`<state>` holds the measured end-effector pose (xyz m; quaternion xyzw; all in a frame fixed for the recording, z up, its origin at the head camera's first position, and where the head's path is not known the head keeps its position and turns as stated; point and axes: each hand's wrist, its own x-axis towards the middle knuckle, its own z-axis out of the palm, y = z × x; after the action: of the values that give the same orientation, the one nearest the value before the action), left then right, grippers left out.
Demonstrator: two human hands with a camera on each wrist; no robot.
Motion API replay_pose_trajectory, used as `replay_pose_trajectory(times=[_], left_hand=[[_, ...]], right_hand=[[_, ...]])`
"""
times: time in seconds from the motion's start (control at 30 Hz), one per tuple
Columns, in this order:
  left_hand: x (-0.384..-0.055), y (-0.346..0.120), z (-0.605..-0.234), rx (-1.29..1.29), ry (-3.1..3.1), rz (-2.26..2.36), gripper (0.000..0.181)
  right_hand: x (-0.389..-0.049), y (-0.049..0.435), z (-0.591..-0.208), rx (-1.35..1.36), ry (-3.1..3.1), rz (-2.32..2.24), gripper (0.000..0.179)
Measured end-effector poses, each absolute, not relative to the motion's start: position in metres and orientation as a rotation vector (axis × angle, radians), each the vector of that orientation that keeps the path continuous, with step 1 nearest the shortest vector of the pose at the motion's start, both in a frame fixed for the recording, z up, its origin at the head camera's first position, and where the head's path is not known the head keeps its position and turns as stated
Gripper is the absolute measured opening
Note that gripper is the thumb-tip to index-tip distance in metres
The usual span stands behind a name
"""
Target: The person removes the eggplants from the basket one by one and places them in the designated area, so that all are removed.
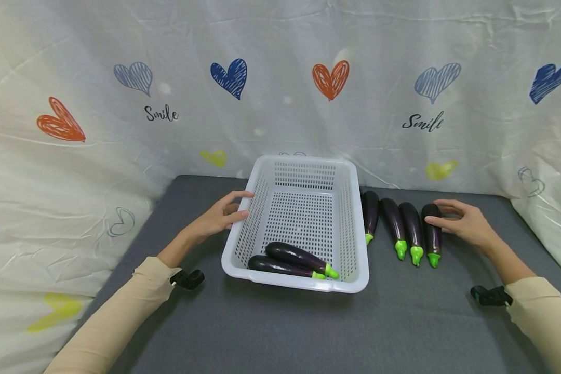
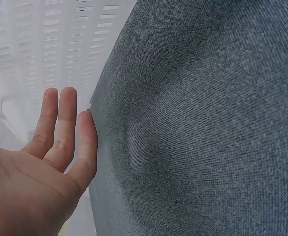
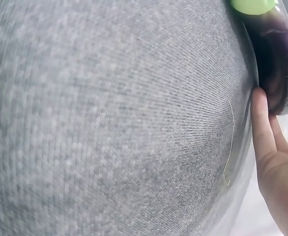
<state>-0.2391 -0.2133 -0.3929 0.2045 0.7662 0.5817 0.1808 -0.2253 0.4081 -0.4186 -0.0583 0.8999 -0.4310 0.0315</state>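
My right hand (image 1: 468, 225) pinches the rightmost eggplant (image 1: 432, 239) at its far end; left hand (image 1: 216, 216), fingers loosely extended, touches basket (image 1: 301, 215). Skin's probably slick, flesh firm; I'd grip mid-body.

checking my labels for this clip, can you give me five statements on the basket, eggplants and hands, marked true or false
1. Two eggplants lie in the basket. True.
2. The basket is blue. False: it is white.
3. The left hand touches the basket's rim. True.
4. The right hand holds an eggplant inside the basket. False: it holds the rightmost eggplant, outside the basket.
5. The eggplants outside the basket have their green ends toward the person. True.
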Motion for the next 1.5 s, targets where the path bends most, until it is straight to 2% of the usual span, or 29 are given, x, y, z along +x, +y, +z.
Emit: replay_pose_trajectory(times=[0.53, 0.77, 0.93, 1.1, 1.5], left_hand=[[-0.239, -0.215, -0.395, 0.582, 2.17, 1.654, 0.053], [-0.24, -0.214, -0.397, 0.583, 2.177, 1.652, 0.053], [-0.241, -0.214, -0.397, 0.585, 2.181, 1.652, 0.053], [-0.241, -0.214, -0.396, 0.585, 2.179, 1.653, 0.053], [-0.238, -0.214, -0.394, 0.594, 2.096, 1.699, 0.052]], right_hand=[[-0.227, 0.402, -0.418, -0.253, 2.822, -1.199, 0.068], [-0.225, 0.412, -0.41, -0.166, 2.919, -1.228, 0.07], [-0.223, 0.41, -0.4, -0.117, 2.948, -1.377, 0.064], [-0.219, 0.393, -0.391, -0.13, 2.95, -1.502, 0.056], [-0.215, 0.333, -0.374, -0.359, 2.765, -1.794, 0.038]])
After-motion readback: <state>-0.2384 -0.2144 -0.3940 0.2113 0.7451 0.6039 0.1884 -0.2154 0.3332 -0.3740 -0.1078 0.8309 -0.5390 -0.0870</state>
